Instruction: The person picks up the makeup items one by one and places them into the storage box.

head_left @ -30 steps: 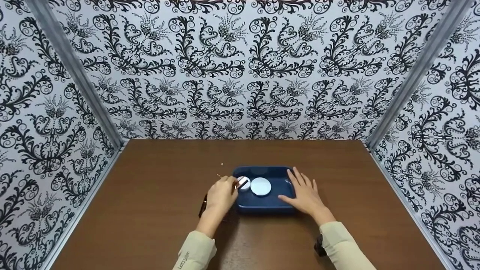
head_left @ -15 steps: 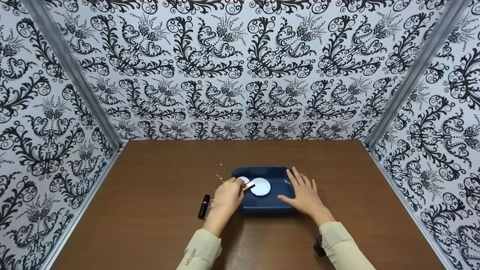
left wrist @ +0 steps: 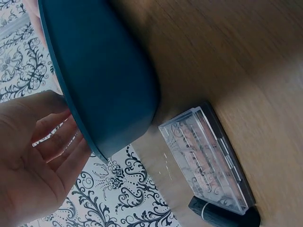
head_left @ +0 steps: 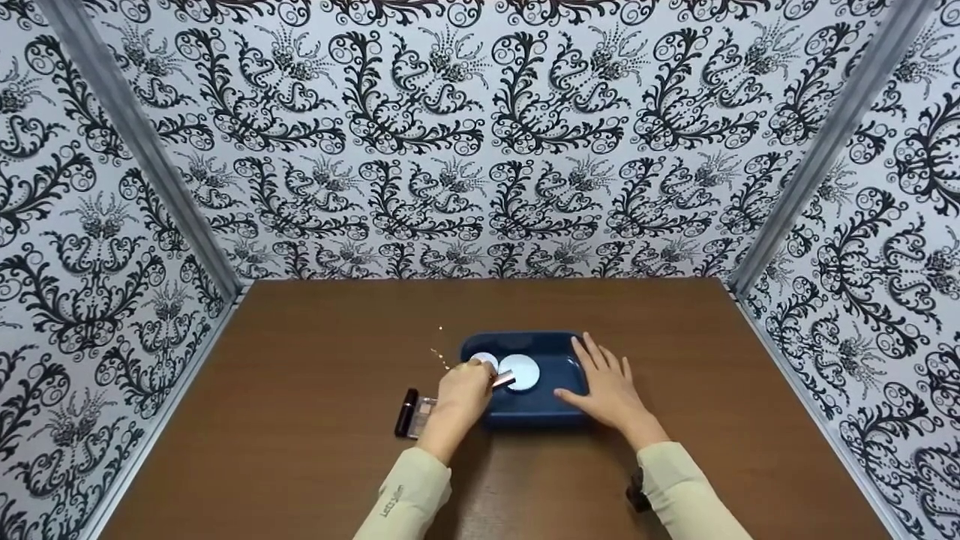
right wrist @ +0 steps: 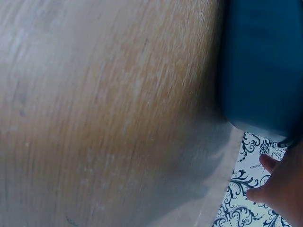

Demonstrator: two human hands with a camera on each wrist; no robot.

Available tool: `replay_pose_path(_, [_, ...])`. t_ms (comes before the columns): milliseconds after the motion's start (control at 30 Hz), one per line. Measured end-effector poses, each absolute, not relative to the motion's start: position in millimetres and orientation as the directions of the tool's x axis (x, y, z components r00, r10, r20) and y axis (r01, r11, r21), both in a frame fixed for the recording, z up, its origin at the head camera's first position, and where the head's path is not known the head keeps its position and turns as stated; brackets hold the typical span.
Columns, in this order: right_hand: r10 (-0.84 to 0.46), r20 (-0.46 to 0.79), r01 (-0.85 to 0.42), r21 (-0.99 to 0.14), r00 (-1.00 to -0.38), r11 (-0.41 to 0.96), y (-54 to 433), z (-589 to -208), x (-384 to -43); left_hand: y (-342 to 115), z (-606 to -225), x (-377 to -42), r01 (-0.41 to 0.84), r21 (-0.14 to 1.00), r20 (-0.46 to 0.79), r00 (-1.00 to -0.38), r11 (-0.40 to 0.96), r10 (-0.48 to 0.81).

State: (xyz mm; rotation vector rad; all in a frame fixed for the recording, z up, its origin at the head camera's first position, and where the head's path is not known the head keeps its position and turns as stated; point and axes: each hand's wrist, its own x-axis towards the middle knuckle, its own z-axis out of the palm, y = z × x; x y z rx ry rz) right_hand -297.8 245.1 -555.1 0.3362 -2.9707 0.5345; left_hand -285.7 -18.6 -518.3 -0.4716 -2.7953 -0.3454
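My left hand (head_left: 461,394) pinches a small narrow item (head_left: 504,379), dark with a shiny pinkish metallic band, low over the left part of a blue tray (head_left: 551,401). Its kind is too small to tell, and the tray wall (left wrist: 102,71) hides it in the left wrist view. Inside the tray lie two round white flat-topped things, a larger one (head_left: 520,370) and a smaller one (head_left: 485,359) at the left. With fingers spread, my right hand (head_left: 611,390) rests at the tray's right rim, the thumb reaching inward.
Left of the tray lies a makeup palette (left wrist: 203,161) with a transparent lid and black edge. Alongside it is a black lipstick-like tube (head_left: 406,412) with a pale band. Tiny gold pieces (head_left: 440,356) are on the brown table (head_left: 337,337) behind. Patterned walls enclose the table.
My left hand has moved right and slightly forward of its earlier place, carrying the small item from the smaller white disc to the larger one. The palette is now more visible. My right hand stays put.
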Motion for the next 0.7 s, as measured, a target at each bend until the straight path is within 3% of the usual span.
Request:
replay_pose_path(467, [-0.199, 0.15, -0.238, -0.331, -0.968, 0.913, 245.2, -556.3, -297.8, -3.7, -520.0, -294.3, 0.287, 0.123, 0.121, -0.955, 0.95, 0.273])
replay_pose_path(700, [-0.198, 0.15, -0.239, -0.339, -0.969, 0.91, 245.1, -554.6, -295.9, 1.9, -525.5, -296.9, 0.276, 0.119, 0.108, -0.958, 0.954, 0.264])
